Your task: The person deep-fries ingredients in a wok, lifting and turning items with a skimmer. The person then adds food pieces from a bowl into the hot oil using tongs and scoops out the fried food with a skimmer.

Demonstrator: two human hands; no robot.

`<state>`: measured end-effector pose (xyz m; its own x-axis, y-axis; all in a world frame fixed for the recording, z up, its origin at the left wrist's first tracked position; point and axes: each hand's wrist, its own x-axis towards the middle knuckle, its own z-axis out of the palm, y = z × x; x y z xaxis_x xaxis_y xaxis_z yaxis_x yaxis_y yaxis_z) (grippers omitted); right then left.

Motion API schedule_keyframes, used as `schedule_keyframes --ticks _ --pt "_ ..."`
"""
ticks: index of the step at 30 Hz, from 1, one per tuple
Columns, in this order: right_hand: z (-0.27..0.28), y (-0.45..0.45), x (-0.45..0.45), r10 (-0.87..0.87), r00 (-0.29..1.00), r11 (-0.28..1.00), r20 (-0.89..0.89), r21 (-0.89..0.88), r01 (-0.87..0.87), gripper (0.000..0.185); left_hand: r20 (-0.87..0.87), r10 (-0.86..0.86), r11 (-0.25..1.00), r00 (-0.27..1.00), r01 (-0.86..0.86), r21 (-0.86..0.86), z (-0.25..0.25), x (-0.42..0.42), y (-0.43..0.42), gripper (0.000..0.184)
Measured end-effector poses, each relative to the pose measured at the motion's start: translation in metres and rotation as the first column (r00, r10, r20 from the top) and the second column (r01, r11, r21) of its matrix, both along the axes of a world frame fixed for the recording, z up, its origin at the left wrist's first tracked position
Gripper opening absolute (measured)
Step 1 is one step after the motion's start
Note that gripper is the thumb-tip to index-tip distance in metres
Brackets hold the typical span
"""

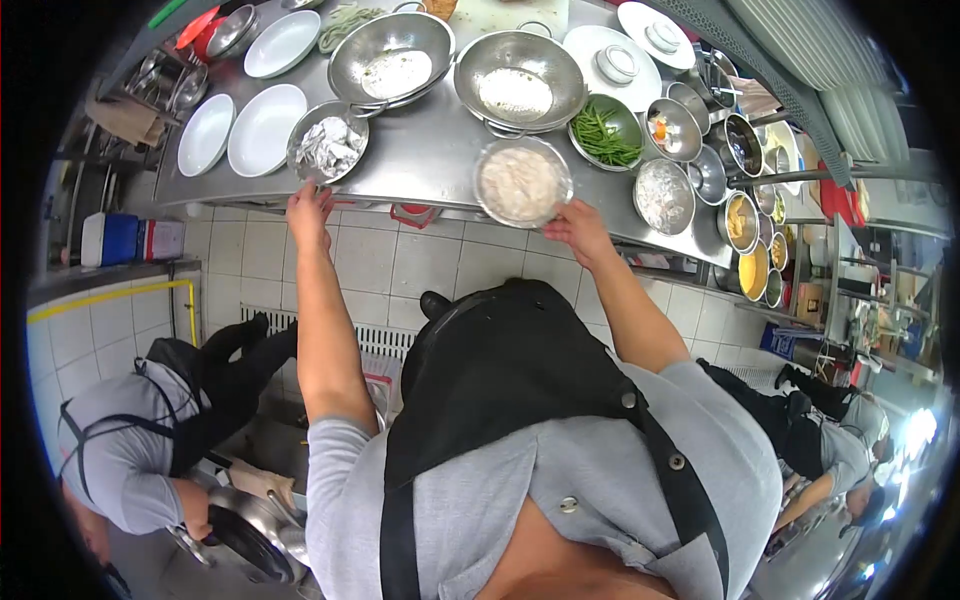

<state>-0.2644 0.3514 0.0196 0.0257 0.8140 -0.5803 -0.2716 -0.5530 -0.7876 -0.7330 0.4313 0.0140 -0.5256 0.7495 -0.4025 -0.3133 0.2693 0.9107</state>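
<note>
Grey cloth of a shirt [560,455] fills the lower middle of the frame, overlaid by a smooth black apron [500,370] with straps and metal studs. Across the top of the frame, a flat, dully shining metal counter [420,165] is spread with vessels. Near its front edge, at upper centre, a round bowl [481,190] is filled with pale, moist-looking pieces [520,180]; its near rim is seen past the counter's edge. At upper left, a steel bowl [358,133] is heaped with crumpled-looking, silvery-white pieces [330,145]. Glossy white oval dishes [267,130] are set to its left, while slender green pods [603,135] are held in a bowl at upper right. By the rim of the bowl of pale pieces, the right hand [580,225] is seen partly open, with fingers bent; whether the rim is gripped or merely touched cannot be told. At upper left, the left hand [310,208] is raised to the lower rim of the steel bowl, its fingers slightly spread and loosely curved; whether anything is grasped by it cannot be told.
</note>
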Motion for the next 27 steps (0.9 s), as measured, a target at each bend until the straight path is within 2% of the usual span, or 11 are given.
schedule_keyframes --ticks 4,8,10,12,13,16,18,21,23,24,27 --pt "0.002 -0.019 0.031 -0.082 0.996 0.997 0.017 0.015 0.082 0.022 0.129 -0.034 0.999 0.991 0.033 0.01 -0.045 -0.022 0.027 0.022" --pt "-0.006 -0.016 0.045 -0.089 0.996 0.995 -0.01 0.036 0.09 0.016 0.132 0.024 0.996 0.991 -0.034 0.077 -0.03 0.013 -0.004 0.014" --pt "-0.01 -0.01 0.048 -0.065 0.997 0.997 -0.036 0.048 0.067 0.013 0.118 0.015 1.0 0.993 -0.018 0.024 -0.051 0.024 -0.026 0.022" --pt "0.005 -0.006 0.047 -0.051 0.997 0.997 -0.057 0.049 0.054 0.011 0.106 -0.025 1.0 0.994 0.027 -0.016 -0.038 0.052 -0.055 0.02" --pt "0.0 -0.004 0.05 -0.031 0.999 0.998 -0.041 0.061 0.033 0.011 0.128 -0.008 1.0 0.992 0.01 -0.02 -0.029 0.068 -0.065 0.018" --pt "-0.026 0.006 0.073 0.054 0.988 0.998 -0.148 0.047 -0.047 0.008 0.196 0.049 0.999 0.979 -0.044 -0.027 -0.005 0.116 -0.093 0.013" --pt "-0.016 0.02 0.071 0.122 0.982 0.991 -0.141 0.071 -0.113 0.01 0.225 0.053 0.999 0.973 -0.051 -0.018 0.0 0.142 -0.103 0.01" --pt "-0.013 0.03 0.073 0.186 0.971 0.98 -0.151 0.094 -0.173 0.011 0.177 0.056 0.998 0.983 -0.058 0.008 0.004 0.178 -0.097 0.009" --pt "0.0 0.029 0.075 0.224 0.962 0.974 -0.153 0.063 -0.217 0.012 0.181 0.076 0.994 0.981 -0.089 0.061 -0.011 0.194 -0.085 0.013" --pt "0.008 0.03 0.074 0.247 0.957 0.969 -0.152 0.058 -0.241 0.013 0.277 0.059 0.987 0.959 -0.099 0.13 -0.021 0.199 -0.078 0.019" --pt "0.021 0.009 0.087 0.396 0.906 0.909 -0.151 -0.076 -0.41 0.017 0.241 0.148 0.987 0.959 -0.158 0.024 0.01 0.216 -0.079 0.034"
